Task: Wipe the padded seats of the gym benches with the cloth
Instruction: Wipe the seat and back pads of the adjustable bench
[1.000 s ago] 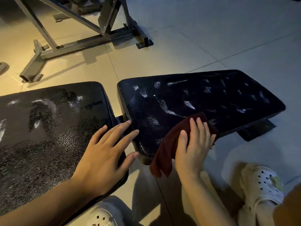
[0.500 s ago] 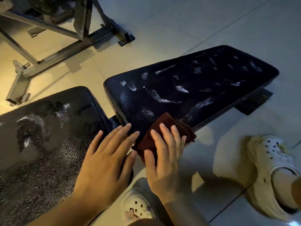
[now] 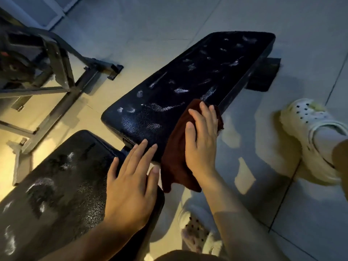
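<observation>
We are pressing our right hand (image 3: 202, 136) flat on the dark red cloth (image 3: 178, 147), fingers spread and stretched forward, palm bearing down rather than closing round it. The cloth is lying over the near long edge of the far seat pad (image 3: 188, 81), part of it spread on the black padding, the rest hanging down off the edge toward the floor. Our left hand (image 3: 131, 183) is lying open and empty, palm down, on the corner of the near seat pad (image 3: 56, 185), with its fingertips reaching across the narrow gap onto the end of the far pad, just beside the cloth.

Both pads are showing black, grainy vinyl with pale, shiny streaks and blotches scattered over them. They are sitting end to end above a pale tiled floor (image 3: 169, 19), warm yellow light falling on the left and cooler grey on the right. A grey metal frame (image 3: 62, 76) of another machine is standing beyond the pads at upper left. Our white perforated clogs are showing too, one (image 3: 310, 132) at right and one (image 3: 197, 232) below the wrist. We are reading no brand or lettering anywhere.
</observation>
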{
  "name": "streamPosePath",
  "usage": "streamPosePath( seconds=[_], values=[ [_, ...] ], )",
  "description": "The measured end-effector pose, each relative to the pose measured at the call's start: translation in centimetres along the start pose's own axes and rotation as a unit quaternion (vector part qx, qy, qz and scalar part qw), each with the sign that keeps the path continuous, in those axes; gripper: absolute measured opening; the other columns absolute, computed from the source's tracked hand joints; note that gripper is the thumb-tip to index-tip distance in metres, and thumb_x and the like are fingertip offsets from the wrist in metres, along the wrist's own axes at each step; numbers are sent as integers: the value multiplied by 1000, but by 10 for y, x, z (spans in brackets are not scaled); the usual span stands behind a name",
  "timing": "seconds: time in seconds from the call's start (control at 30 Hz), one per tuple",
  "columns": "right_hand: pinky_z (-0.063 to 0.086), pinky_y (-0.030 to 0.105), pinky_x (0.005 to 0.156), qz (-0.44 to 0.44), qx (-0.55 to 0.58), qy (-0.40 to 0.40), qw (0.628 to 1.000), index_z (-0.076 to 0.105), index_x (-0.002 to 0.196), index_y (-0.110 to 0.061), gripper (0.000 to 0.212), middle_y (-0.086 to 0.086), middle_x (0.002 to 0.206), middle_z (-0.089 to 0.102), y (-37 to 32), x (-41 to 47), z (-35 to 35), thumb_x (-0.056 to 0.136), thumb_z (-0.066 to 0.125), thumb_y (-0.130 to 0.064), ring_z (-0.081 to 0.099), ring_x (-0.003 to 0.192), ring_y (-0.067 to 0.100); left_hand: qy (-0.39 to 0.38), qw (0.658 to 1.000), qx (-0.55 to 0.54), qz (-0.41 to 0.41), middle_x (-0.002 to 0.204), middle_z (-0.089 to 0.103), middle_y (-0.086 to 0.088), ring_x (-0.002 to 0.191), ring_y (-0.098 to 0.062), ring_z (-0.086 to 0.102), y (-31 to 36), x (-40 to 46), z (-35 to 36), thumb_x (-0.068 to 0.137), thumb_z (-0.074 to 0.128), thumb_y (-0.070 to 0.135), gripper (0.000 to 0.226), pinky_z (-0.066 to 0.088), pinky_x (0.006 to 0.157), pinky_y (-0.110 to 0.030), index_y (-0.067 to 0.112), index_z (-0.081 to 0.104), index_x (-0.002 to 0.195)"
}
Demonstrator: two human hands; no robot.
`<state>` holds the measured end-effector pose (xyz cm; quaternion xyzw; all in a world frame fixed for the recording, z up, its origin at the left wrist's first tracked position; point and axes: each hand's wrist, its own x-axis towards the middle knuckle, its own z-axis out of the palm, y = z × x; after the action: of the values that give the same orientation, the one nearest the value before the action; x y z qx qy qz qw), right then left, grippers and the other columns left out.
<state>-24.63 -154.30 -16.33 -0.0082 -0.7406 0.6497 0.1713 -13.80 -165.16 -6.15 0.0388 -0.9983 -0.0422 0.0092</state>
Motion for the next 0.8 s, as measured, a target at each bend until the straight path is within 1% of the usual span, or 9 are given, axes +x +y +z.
streamPosePath(
  seconds=[0.07,0.17,0.23,0.33,0.43,0.53,0.63,0.73,0.8],
  values=[
    [14,45,122,70,73,21,995,42,145,-18,56,0,161,19,-13,-10,6,98,30,-45,4,149,10,-4,1000,1,-7,155,19,23,144,4,8,3,1,-1,94,11,57,58,-3,116,-31,44,27,147],
    [9,33,122,159,135,-8,978,8,155,-30,79,-8,163,-7,-41,-38,12,92,43,-64,-6,149,6,-19,1000,6,-5,159,12,21,145,3,2,4,1,-4,85,0,55,69,-8,115,-30,43,19,150],
    [11,25,120,170,126,-8,977,-4,153,-32,84,-8,163,-12,-61,-59,18,90,47,-56,-6,149,7,-27,1000,3,0,160,11,18,145,2,2,4,-1,-7,79,-2,51,75,-7,117,-34,40,15,152],
    [8,19,118,186,125,5,975,-5,153,-29,76,-6,163,-9,-72,-66,22,97,44,-45,-5,149,7,-30,999,-16,-1,160,10,17,143,6,0,4,0,-8,79,2,47,74,-6,118,-36,39,6,152],
    [2,7,113,181,151,-26,971,-8,153,-31,72,-15,159,-12,-64,-75,14,95,30,-53,-8,146,-2,-18,999,-28,-3,160,15,16,145,2,6,4,0,-6,88,8,45,64,-4,118,-37,39,12,152],
    [0,-3,104,170,183,-44,967,-9,150,-38,69,-25,155,-15,-54,-88,13,94,23,-66,-9,142,-14,-9,999,-44,-3,158,17,20,145,4,8,3,0,-5,86,-5,60,71,-5,117,-33,40,22,149],
    [4,-3,105,192,208,-14,959,-8,148,-43,78,-30,153,-14,-52,-78,21,85,20,-79,-8,141,-16,1,999,-51,-4,154,14,29,142,12,3,1,1,-2,85,-6,65,72,-11,114,-25,44,25,146],
    [6,2,106,214,213,26,953,-6,150,-39,69,-27,153,-7,-45,-53,24,94,23,-64,-3,141,-11,5,999,-45,-17,151,13,34,140,16,1,3,1,-2,85,-5,66,67,-14,111,-17,50,26,143],
    [4,12,114,218,213,30,952,-4,154,-27,63,-16,160,-6,-25,-22,14,103,26,-48,-3,144,-4,7,999,-42,-26,151,16,34,140,15,3,4,1,-2,86,-4,66,66,-12,113,-19,51,28,142]
  ],
)
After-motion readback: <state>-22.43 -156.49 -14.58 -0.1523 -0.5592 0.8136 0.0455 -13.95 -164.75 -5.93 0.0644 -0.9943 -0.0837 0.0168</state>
